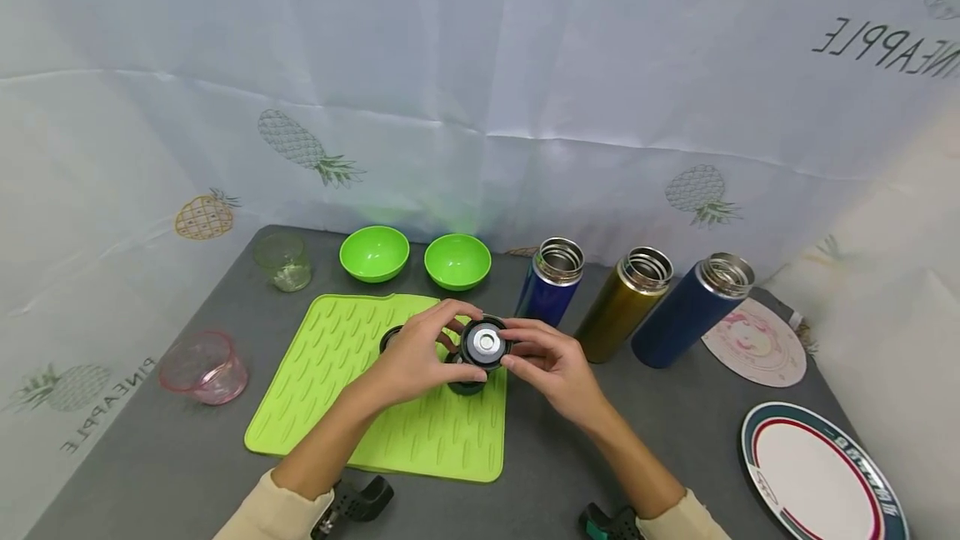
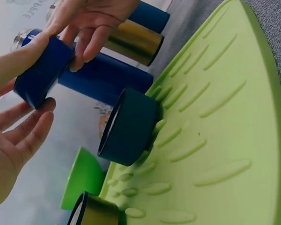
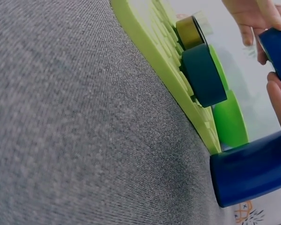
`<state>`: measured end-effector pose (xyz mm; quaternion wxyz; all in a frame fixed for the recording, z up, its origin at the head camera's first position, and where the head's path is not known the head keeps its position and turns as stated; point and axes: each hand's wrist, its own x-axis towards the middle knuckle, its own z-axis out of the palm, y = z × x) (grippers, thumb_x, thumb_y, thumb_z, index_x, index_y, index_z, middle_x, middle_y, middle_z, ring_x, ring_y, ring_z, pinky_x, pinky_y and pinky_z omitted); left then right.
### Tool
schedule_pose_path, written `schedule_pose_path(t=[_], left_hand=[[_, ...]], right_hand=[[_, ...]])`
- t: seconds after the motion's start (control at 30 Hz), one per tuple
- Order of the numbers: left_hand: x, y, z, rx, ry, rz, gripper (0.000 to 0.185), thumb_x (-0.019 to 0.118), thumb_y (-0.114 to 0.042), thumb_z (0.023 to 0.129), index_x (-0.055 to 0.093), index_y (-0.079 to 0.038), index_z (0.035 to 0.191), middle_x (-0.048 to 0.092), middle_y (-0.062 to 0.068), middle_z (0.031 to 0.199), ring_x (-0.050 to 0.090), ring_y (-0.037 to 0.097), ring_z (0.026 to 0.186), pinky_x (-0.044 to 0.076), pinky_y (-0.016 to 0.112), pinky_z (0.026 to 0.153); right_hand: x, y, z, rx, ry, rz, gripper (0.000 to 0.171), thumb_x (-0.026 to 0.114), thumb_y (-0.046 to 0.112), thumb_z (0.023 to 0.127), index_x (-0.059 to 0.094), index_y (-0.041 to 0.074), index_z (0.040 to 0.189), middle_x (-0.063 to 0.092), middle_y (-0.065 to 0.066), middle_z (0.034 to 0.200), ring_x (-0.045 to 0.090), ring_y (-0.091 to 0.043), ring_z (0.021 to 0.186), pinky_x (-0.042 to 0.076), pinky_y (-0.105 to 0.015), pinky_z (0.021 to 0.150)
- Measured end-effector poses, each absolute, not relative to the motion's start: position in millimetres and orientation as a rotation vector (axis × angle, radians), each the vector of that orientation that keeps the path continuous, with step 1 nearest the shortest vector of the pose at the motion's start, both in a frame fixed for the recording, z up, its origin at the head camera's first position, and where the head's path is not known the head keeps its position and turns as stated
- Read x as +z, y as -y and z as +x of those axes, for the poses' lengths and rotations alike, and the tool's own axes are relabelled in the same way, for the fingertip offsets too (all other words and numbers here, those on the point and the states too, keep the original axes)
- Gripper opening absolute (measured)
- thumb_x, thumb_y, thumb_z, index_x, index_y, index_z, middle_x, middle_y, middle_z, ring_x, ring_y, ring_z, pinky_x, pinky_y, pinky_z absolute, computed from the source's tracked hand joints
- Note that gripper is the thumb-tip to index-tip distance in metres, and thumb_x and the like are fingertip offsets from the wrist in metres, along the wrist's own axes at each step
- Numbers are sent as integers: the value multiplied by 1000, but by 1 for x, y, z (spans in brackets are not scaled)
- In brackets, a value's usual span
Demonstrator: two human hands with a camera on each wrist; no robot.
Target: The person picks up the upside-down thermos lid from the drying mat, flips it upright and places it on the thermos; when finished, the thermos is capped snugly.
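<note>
Both hands hold a blue flask lid (image 1: 483, 342) with a silver inner face just above the green silicone mat (image 1: 420, 432). My left hand (image 1: 450, 340) pinches it from the left, thumb on its side. From the right, my right hand (image 1: 517, 346) grips it with curled fingers. In the left wrist view the blue lid (image 2: 40, 75) sits between my left hand's thumb and fingers, with the right hand's fingers (image 2: 91, 40) on its far side. A dark teal lid (image 1: 467, 386) lies on the mat directly beneath. A gold lid (image 2: 96, 211) lies beside it.
Three open flasks stand behind the mat: blue (image 1: 551, 282), gold (image 1: 625, 303) and navy (image 1: 693, 309). Two green bowls (image 1: 416, 255), a clear glass (image 1: 283, 261) and a pink glass (image 1: 204, 367) stand around. A pink plate (image 1: 753, 342) and a rimmed plate (image 1: 817, 473) lie right.
</note>
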<state>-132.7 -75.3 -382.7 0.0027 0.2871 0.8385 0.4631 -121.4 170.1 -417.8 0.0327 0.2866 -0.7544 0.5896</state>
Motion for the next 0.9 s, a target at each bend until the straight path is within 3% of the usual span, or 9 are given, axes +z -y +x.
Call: schedule_pose_path(t=[0.1,0.37,0.67,0.9], left_hand=[[-383,79,-132,1513,-2568,848,59,87,-27,81,59,-18,133,66,3,127,69,18,104,61,33,83],[-382,83,-134,1571,-2544,764,35,74,-22,94,62,-15,125,70,6,122,71,19,98,59,26,83],[-382,83,-137,1613,-2472,684,29,75,-20,92,68,-12,119,72,10,116,72,12,90,60,28,83],[-377,82,-136,1611,-2517,715,37,80,-15,87,69,-10,123,73,11,114,74,14,89,61,26,79]], right_hand=[[-417,-168,-121,1835,2300,886,30,69,-3,93,70,-3,123,62,-24,135,71,-7,108,61,-26,89],[-416,-166,-120,1795,2243,924,30,70,-7,90,71,-6,120,62,-27,132,70,-4,107,61,-24,87],[-416,-165,-121,1757,2246,903,30,73,-6,88,73,-4,118,65,-25,130,70,-4,108,62,-24,84],[-413,-166,-122,1806,2210,875,24,73,-9,87,72,-4,110,64,-31,131,68,-3,118,60,-23,87]])
